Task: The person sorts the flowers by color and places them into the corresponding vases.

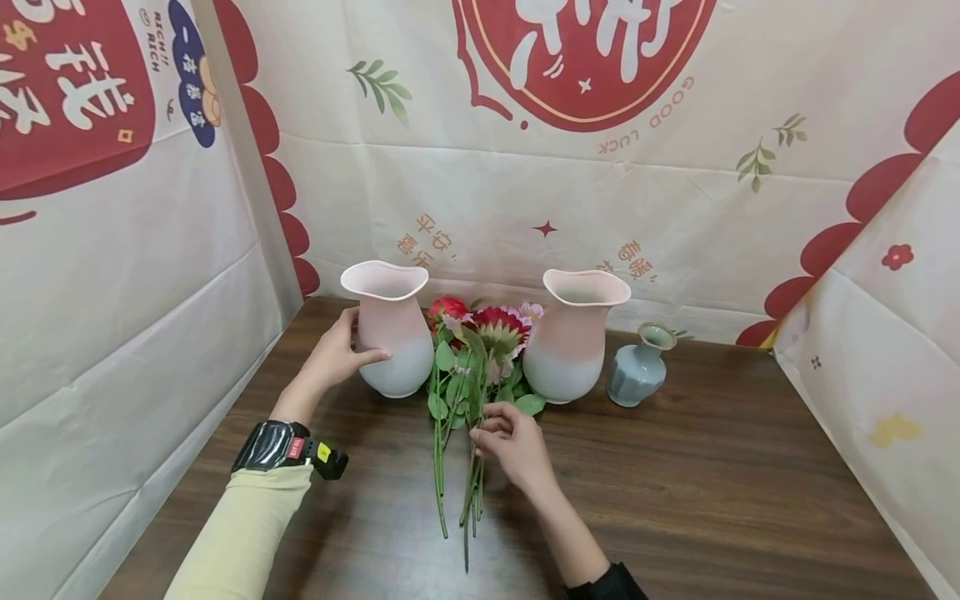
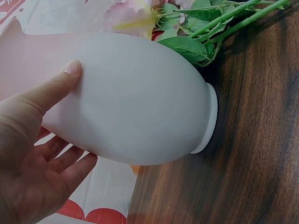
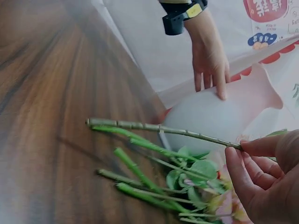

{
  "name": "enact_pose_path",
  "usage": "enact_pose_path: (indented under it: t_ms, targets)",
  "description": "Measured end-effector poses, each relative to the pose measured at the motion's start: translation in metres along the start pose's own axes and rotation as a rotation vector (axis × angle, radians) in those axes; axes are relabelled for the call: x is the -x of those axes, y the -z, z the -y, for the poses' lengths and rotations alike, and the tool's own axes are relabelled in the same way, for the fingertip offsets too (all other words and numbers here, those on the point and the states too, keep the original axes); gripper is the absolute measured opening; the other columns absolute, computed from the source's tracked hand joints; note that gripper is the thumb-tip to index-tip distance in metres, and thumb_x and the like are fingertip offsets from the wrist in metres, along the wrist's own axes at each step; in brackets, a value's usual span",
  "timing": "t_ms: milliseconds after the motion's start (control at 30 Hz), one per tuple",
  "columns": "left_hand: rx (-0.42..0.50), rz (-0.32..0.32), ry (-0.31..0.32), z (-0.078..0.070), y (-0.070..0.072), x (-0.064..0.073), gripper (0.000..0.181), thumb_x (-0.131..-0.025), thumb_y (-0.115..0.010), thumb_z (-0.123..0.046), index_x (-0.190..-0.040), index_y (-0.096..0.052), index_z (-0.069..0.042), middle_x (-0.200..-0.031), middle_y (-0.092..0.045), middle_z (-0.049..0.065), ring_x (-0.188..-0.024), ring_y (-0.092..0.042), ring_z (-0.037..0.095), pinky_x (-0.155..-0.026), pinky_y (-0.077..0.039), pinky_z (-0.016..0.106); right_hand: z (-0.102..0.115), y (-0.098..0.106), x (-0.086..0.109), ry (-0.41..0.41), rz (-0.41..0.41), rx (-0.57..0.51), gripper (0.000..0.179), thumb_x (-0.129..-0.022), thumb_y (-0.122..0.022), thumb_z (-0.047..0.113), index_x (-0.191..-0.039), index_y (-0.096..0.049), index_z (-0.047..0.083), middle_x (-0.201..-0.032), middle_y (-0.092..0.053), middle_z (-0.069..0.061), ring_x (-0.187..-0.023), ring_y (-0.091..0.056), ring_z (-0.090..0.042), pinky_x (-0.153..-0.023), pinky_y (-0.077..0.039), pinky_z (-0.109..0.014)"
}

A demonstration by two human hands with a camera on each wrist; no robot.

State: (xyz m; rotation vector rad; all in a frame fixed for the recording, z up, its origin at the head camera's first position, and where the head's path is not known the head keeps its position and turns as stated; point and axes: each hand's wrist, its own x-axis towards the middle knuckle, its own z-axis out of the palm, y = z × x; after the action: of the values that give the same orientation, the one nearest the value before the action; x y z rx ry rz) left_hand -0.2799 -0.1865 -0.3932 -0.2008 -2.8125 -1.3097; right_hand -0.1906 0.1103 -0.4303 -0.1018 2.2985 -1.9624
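My left hand (image 1: 333, 354) grips the left pink-and-white vase (image 1: 396, 354) at its side, thumb across the front and fingers around the far side. In the left wrist view that vase stands on its foot on the wooden table. Between thumb and fingertips my right hand (image 1: 517, 446) pinches a flower stem (image 3: 187, 133), raised over the other stems in the right wrist view. Its dark red flower head (image 1: 504, 327) shows its green underside. Beneath it lies a pile of red and pink flowers with green leaves (image 1: 448, 387), stems toward me.
A second pink-and-white vase (image 1: 566, 358) stands just right of the flowers. Beside it is a small blue-grey vase (image 1: 637, 375). Printed cloth walls (image 1: 525, 192) enclose the wooden table (image 1: 712, 483) at the back and both sides.
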Motion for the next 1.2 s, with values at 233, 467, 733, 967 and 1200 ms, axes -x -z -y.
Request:
enact_pose_path:
  t_ms: [233, 467, 733, 967, 1200]
  targets:
    - [0.009, -0.003, -0.004, 0.0, 0.0, 0.0, 0.094, -0.088, -0.077, -0.029, -0.154, -0.019, 0.002, -0.155, -0.033, 0.027, -0.14, -0.041, 0.043, -0.111, -0.042, 0.058, 0.027, 0.004, -0.007, 0.073, -0.032, -0.015, 0.028, -0.087, -0.068, -0.008, -0.114, -0.063, -0.01, -0.096, -0.069, -0.023, -0.079, -0.071, -0.021, -0.069, -0.062, -0.028]
    - [0.001, -0.009, 0.001, 0.0, 0.0, 0.0, 0.092, -0.087, -0.078, -0.03, -0.153, -0.021, 0.001, -0.153, -0.036, 0.027, -0.139, -0.043, 0.043, -0.11, -0.043, 0.057, 0.059, 0.01, -0.021, 0.157, -0.011, 0.0, 0.02, -0.089, -0.067, -0.006, -0.108, -0.064, -0.012, -0.1, -0.069, -0.027, -0.077, -0.069, -0.011, -0.073, -0.062, -0.027]
    - [0.004, -0.011, 0.005, -0.001, -0.001, 0.001, 0.093, -0.087, -0.078, -0.03, -0.153, -0.021, 0.001, -0.154, -0.036, 0.027, -0.139, -0.043, 0.042, -0.11, -0.043, 0.057, 0.101, 0.019, -0.038, 0.317, -0.025, 0.052, 0.025, -0.09, -0.068, -0.003, -0.114, -0.065, -0.01, -0.101, -0.07, -0.03, -0.078, -0.07, -0.009, -0.072, -0.062, -0.026]
    - [0.015, -0.017, 0.005, -0.002, 0.0, 0.001, 0.091, -0.087, -0.078, -0.028, -0.153, -0.022, 0.001, -0.154, -0.036, 0.027, -0.139, -0.042, 0.042, -0.11, -0.043, 0.057, 0.135, 0.018, -0.052, 0.403, -0.057, 0.044, 0.024, -0.091, -0.068, 0.0, -0.114, -0.067, -0.008, -0.105, -0.071, -0.029, -0.08, -0.07, -0.003, -0.077, -0.061, -0.027]
    - [0.013, -0.008, 0.011, -0.001, 0.0, 0.003, 0.092, -0.088, -0.077, -0.03, -0.154, -0.021, 0.001, -0.154, -0.035, 0.027, -0.139, -0.042, 0.042, -0.11, -0.042, 0.057, 0.162, 0.012, -0.065, 0.478, -0.069, 0.034, 0.02, -0.091, -0.068, 0.001, -0.109, -0.067, -0.007, -0.104, -0.072, -0.029, -0.087, -0.074, -0.021, -0.078, -0.061, -0.027]
